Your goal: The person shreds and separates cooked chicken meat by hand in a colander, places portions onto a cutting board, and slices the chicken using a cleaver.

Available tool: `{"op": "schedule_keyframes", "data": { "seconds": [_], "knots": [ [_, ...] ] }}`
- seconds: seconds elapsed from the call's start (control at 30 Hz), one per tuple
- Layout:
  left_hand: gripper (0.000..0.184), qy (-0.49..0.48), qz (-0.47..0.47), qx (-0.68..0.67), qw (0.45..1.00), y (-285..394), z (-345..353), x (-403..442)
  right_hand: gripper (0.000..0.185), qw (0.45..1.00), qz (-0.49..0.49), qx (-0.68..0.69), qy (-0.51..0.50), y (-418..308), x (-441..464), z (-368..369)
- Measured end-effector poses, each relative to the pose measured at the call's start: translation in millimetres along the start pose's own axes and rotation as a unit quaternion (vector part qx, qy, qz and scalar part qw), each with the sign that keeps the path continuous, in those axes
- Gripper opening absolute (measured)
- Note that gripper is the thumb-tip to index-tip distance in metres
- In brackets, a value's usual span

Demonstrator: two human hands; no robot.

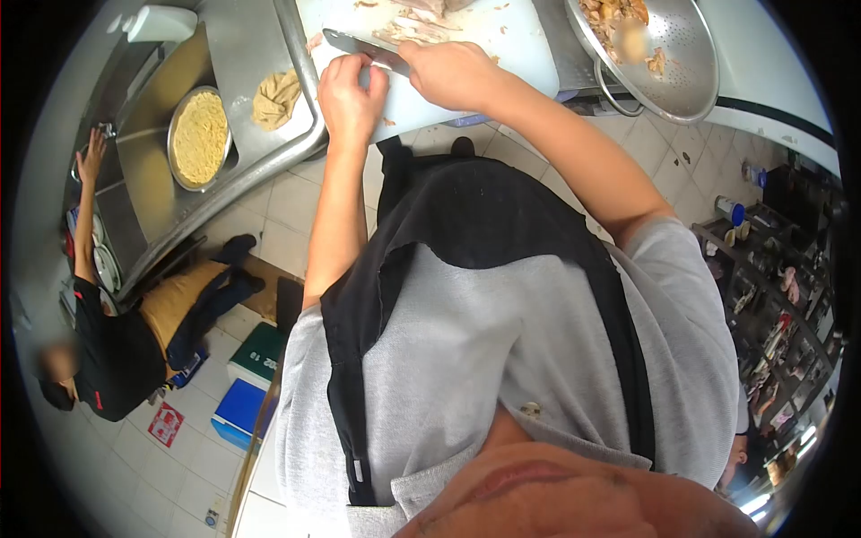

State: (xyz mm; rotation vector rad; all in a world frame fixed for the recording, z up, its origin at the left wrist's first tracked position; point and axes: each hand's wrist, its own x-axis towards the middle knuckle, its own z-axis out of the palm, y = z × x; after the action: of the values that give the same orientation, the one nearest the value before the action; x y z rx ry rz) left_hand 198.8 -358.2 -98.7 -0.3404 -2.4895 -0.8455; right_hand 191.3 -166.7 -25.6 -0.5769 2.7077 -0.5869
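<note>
My right hand (pixel 453 76) is closed around the handle of a kitchen knife (pixel 366 48), whose blade points left over a white cutting board (pixel 520 58). Just in front of the blade's near side is my left hand (pixel 352 100), its fingers curled and pressed down at the board's left edge. What those fingers hold, if anything, is hidden. Pieces of pale cooked meat (pixel 417 32) lie on the board beyond the knife, with small scraps scattered around them.
A metal colander (pixel 686 76) with meat pieces stands right of the board. To the left, a crumpled tan cloth (pixel 276 99) and a bowl of yellow food (pixel 199 139) rest on the steel counter (pixel 247 40). Another person (pixel 112 350) reaches toward that counter at far left.
</note>
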Motion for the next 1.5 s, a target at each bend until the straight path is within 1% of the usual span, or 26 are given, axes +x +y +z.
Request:
{"op": "schedule_keyframes", "data": {
  "seconds": [0.07, 0.17, 0.2, 0.23, 0.3, 0.33, 0.37, 0.4, 0.43, 0.47, 0.5, 0.57, 0.6, 0.67, 0.77, 0.83, 0.9, 1.03, 1.07, 1.1, 1.17, 1.3, 1.37, 1.4, 1.43, 1.5],
  "knots": [
    [0.012, -0.031, -0.038, -0.023, 0.999, -0.1, -2.7, -2.1, 0.026, 1.000, -0.003, 0.022, 0.013, 1.7, 1.0, -4.7],
    [0.014, -0.065, -0.053, -0.031, 0.996, -0.2, -4.2, -0.9, 0.030, 0.996, 0.024, 0.063, 0.060, 9.4, -18.4, -27.4],
    [0.026, -0.104, -0.051, -0.011, 0.993, -1.9, -6.2, 1.6, 0.031, 0.992, 0.036, 0.083, 0.087, 18.4, -26.6, -29.5],
    [0.026, -0.104, -0.044, -0.011, 0.994, 4.5, -10.4, 10.8, 0.032, 0.987, 0.046, 0.102, 0.114, 27.7, -35.2, -31.5],
    [0.043, -0.127, 0.109, 0.073, 0.983, 15.3, -19.7, 34.8, 0.034, 0.981, 0.053, 0.129, 0.136, 43.7, -52.0, -28.6],
    [0.063, -0.194, 0.129, 0.076, 0.969, 16.5, -21.8, 46.2, 0.034, 0.967, 0.095, 0.178, 0.159, 49.9, -58.9, -22.3],
    [0.063, -0.193, 0.135, 0.079, 0.969, 20.3, -21.9, 55.9, 0.035, 0.948, 0.135, 0.226, 0.180, 55.2, -64.2, -17.8],
    [0.067, -0.245, 0.193, 0.099, 0.945, 25.9, -22.2, 66.4, 0.033, 0.929, 0.150, 0.281, 0.189, 56.4, -70.6, -17.5],
    [0.072, -0.297, 0.249, 0.120, 0.914, 29.9, -20.6, 74.6, 0.033, 0.927, 0.150, 0.283, 0.195, 61.8, -72.9, -13.3],
    [0.082, -0.305, 0.280, 0.157, 0.896, 26.2, -13.0, 78.6, 0.031, 0.907, 0.166, 0.340, 0.188, 69.2, -73.1, -6.6],
    [0.082, -0.304, 0.286, 0.160, 0.895, 27.6, -9.8, 83.0, 0.028, 0.882, 0.180, 0.396, 0.179, 74.9, -73.2, 0.0],
    [0.087, -0.354, 0.303, 0.175, 0.867, 33.3, -7.3, 94.1, 0.027, 0.865, 0.178, 0.424, 0.200, 82.1, -70.4, 10.2],
    [0.087, -0.353, 0.308, 0.179, 0.865, 38.6, -8.0, 98.2, 0.025, 0.848, 0.179, 0.450, 0.214, 82.6, -70.2, 11.1],
    [0.091, -0.414, 0.270, 0.210, 0.844, 48.8, -9.8, 104.7, 0.025, 0.845, 0.182, 0.457, 0.212, 84.6, -72.0, 12.6],
    [0.094, -0.426, 0.260, 0.239, 0.833, 49.0, -6.4, 109.1, 0.025, 0.840, 0.172, 0.468, 0.215, 84.4, -71.4, 9.5],
    [0.093, -0.418, 0.272, 0.239, 0.833, 51.7, -4.0, 114.7, 0.026, 0.834, 0.173, 0.485, 0.200, 85.4, -69.1, 8.4],
    [0.089, -0.450, 0.247, 0.257, 0.819, 54.8, -0.4, 117.4, 0.026, 0.836, 0.163, 0.483, 0.205, 89.0, -62.9, 11.0],
    [0.066, -0.453, 0.239, 0.247, 0.823, 57.2, 2.1, 120.2, 0.028, 0.822, 0.182, 0.494, 0.218, 91.4, -57.7, 11.2],
    [0.048, -0.416, 0.259, 0.230, 0.841, 47.2, 6.9, 116.2, 0.029, 0.817, 0.177, 0.503, 0.218, 92.0, -57.9, 12.7],
    [0.048, -0.412, 0.268, 0.226, 0.841, 47.7, 6.9, 117.1, 0.031, 0.812, 0.172, 0.512, 0.221, 92.9, -58.1, 13.8],
    [0.036, -0.458, 0.239, 0.248, 0.819, 52.3, 2.5, 114.3, 0.033, 0.808, 0.170, 0.518, 0.225, 93.8, -59.5, 15.9],
    [0.028, -0.407, 0.257, 0.229, 0.846, 42.2, 10.0, 95.6, 0.029, 0.803, 0.175, 0.518, 0.236, 93.8, -60.2, 20.1],
    [0.020, -0.436, 0.204, 0.243, 0.842, 46.5, 8.0, 91.8, 0.027, 0.808, 0.174, 0.505, 0.248, 92.1, -61.3, 22.1],
    [0.023, -0.413, 0.211, 0.216, 0.859, 40.8, 8.0, 89.6, 0.028, 0.809, 0.186, 0.505, 0.238, 88.1, -65.1, 18.3],
    [0.023, -0.413, 0.218, 0.215, 0.858, 42.2, 3.7, 89.7, 0.028, 0.806, 0.189, 0.505, 0.244, 87.7, -66.4, 20.1],
    [0.026, -0.438, 0.089, 0.139, 0.884, 43.6, -3.7, 90.1, 0.030, 0.840, 0.177, 0.430, 0.279, 88.5, -67.0, 24.5]
  ]
}}
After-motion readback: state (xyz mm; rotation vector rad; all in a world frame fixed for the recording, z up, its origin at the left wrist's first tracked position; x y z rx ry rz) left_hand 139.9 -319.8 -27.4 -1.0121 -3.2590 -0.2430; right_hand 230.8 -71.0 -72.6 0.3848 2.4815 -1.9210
